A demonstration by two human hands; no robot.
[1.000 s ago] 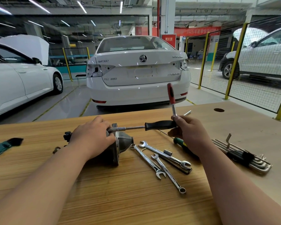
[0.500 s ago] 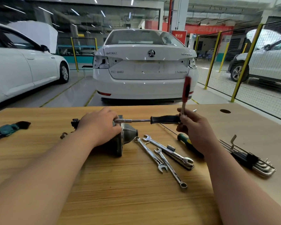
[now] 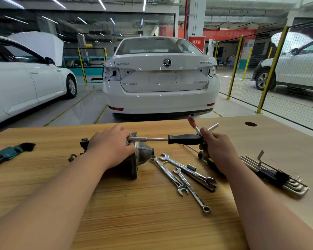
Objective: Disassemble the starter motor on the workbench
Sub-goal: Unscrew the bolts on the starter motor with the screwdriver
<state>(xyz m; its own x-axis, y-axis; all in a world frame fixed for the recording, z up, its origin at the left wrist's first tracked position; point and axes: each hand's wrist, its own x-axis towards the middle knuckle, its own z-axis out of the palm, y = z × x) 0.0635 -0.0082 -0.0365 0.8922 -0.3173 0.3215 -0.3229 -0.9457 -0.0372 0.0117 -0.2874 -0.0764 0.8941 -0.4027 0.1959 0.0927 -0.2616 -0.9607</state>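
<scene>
Starter motor (image 3: pixel 134 160) lying on workbench (image 3: pixel 134 222), clamped under left hand (image 3: pixel 112 147); right hand (image 3: pixel 218 151) wrapped round butt of black-handled socket driver (image 3: pixel 185 139) set on housing's top edge; probably loosening a through-bolt, next calling for steady, square turning.

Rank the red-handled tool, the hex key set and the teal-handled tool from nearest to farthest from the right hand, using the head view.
1. red-handled tool, held in the right hand's grip.
2. hex key set, on the workbench just right of that arm.
3. teal-handled tool, at the far left edge.
</scene>
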